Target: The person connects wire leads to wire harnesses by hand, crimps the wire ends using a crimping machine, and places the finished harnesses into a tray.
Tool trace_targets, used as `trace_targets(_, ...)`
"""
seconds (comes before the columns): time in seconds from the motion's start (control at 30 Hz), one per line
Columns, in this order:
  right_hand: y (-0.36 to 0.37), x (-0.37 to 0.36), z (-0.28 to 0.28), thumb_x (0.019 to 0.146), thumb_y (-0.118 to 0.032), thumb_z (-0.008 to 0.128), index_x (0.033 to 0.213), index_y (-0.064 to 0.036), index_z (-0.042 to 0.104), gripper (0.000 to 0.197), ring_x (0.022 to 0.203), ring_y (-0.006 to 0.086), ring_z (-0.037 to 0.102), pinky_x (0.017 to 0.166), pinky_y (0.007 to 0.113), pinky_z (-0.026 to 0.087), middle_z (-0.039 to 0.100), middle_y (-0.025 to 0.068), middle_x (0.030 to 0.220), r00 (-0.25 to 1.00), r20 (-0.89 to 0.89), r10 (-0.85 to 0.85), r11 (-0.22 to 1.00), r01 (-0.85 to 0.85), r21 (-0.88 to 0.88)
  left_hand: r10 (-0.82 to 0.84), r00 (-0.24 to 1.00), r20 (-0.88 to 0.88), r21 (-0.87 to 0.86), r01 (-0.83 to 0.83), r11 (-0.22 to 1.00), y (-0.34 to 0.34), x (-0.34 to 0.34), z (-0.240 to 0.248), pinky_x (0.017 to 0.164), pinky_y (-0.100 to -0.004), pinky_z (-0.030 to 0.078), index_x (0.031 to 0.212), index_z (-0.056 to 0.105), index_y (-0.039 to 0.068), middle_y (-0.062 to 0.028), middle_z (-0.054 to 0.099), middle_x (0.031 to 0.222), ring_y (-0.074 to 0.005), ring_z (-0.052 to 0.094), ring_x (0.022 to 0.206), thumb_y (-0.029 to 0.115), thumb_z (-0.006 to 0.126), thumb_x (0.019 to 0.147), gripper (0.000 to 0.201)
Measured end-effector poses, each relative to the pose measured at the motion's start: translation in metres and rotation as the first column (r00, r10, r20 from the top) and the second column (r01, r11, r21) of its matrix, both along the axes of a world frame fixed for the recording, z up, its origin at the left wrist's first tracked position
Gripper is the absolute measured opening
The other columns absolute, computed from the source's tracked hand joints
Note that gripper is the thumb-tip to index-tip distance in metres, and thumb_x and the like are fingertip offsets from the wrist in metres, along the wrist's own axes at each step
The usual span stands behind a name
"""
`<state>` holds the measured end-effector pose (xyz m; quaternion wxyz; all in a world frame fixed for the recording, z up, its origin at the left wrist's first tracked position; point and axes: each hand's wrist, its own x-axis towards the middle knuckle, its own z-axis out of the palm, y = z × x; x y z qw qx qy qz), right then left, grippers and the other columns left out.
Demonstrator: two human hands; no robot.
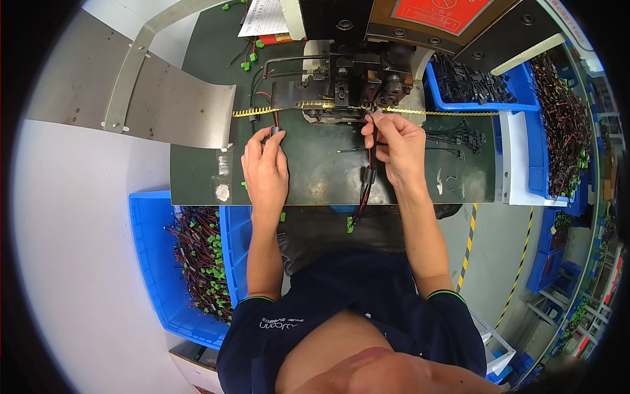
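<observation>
My right hand [401, 143] pinches the upper end of a red-and-black wire lead [369, 187] at the front of a dark terminal crimping machine [354, 82]. The lead hangs over the table's front edge, with a black sleeve [370, 176] midway and a green connector [350, 225] at its lower end. To the left, my left hand [266, 164] lies low over the table, its fingertips closed on a small dark cylinder [276, 131] with a red wire running up from it. A gold terminal strip [453, 113] runs sideways through the machine; the right fingertips partly hide the crimping spot.
Black leads [456, 139] lie on the green table [321, 187] to the right. A blue bin [482, 105] of black parts stands behind them. Another blue bin [147, 256] at lower left holds many leads with green connectors. A curved metal sheet [177, 105] flanks the machine's left.
</observation>
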<state>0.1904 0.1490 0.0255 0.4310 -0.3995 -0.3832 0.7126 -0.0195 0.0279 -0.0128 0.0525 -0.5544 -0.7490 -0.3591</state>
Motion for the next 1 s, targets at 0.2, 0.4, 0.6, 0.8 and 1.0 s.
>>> trace_targets(0.2, 0.001, 0.000, 0.004, 0.097, -0.013, 0.069, 0.098, 0.0026, 0.071, 0.016, 0.063, 0.0078, 0.064, 0.043, 0.018, 0.028, 0.075, 0.0090, 0.084, 1.000, -0.006, -0.001, 0.998, 0.001, -0.065, 0.011, 0.999, 0.031, -0.052, -0.009, 0.999, -0.002, -0.001, 0.005, 0.091, -0.0422, 0.044, 0.114, 0.072, 0.007, -0.0092, 0.064, 0.123, -0.0284, 0.062, 0.106, 0.002, 0.068, 0.088, 0.026)
trace_targets(0.4, 0.001, 0.001, 0.002, 0.098, -0.014, 0.069, 0.099, 0.0032, 0.071, 0.017, 0.064, 0.0083, 0.065, 0.043, 0.019, 0.030, 0.075, 0.0091, 0.084, 1.000, -0.012, 0.009, 0.999, -0.009, -0.045, -0.029, 0.992, -0.123, -0.197, 0.004, 0.980, -0.016, 0.002, 0.031, 0.092, -0.0428, 0.042, 0.106, 0.070, 0.007, -0.0087, 0.065, 0.118, -0.0286, 0.061, 0.104, 0.007, 0.072, 0.087, 0.019)
trace_targets(0.6, 0.000, -0.001, 0.008, 0.099, -0.014, 0.069, 0.096, 0.0030, 0.072, 0.017, 0.062, 0.0086, 0.065, 0.042, 0.018, 0.033, 0.074, 0.0092, 0.082, 1.000, 0.010, 0.010, 0.998, -0.009, -0.070, 0.034, 0.989, -0.142, -0.263, -0.071, 0.962, 0.002, 0.004, 0.032, 0.086, -0.0422, 0.046, 0.106, 0.066, 0.005, -0.0112, 0.066, 0.102, -0.0308, 0.061, 0.099, 0.009, 0.076, 0.085, 0.024)
trace_targets(0.8, -0.036, 0.062, 0.043, 0.101, -0.013, 0.066, 0.095, 0.0061, 0.071, 0.021, 0.054, 0.0101, 0.062, 0.042, 0.021, 0.040, 0.070, 0.0099, 0.074, 0.973, 0.030, 0.228, 0.974, -0.228, -0.021, -0.049, 0.938, 0.343, -0.167, 0.112, 0.980, -0.016, -0.004, 0.038, 0.073, -0.0357, 0.053, 0.128, 0.063, 0.002, -0.0078, 0.063, 0.082, -0.0199, 0.062, 0.075, 0.003, 0.077, 0.084, 0.046)
trace_targets(1.0, -0.076, 0.232, 0.140, 0.101, -0.007, 0.061, 0.087, 0.0032, 0.067, 0.018, 0.050, 0.0110, 0.058, 0.043, 0.025, 0.043, 0.068, 0.0101, 0.070, 0.930, 0.357, -0.084, 0.932, -0.054, 0.359, -0.143, 0.660, 0.737, -0.039, 0.253, 0.967, -0.027, -0.021, 0.039, 0.069, -0.0212, 0.051, 0.129, 0.064, -0.004, -0.0019, 0.069, 0.078, -0.0064, 0.063, 0.073, -0.002, 0.072, 0.094, 0.036)
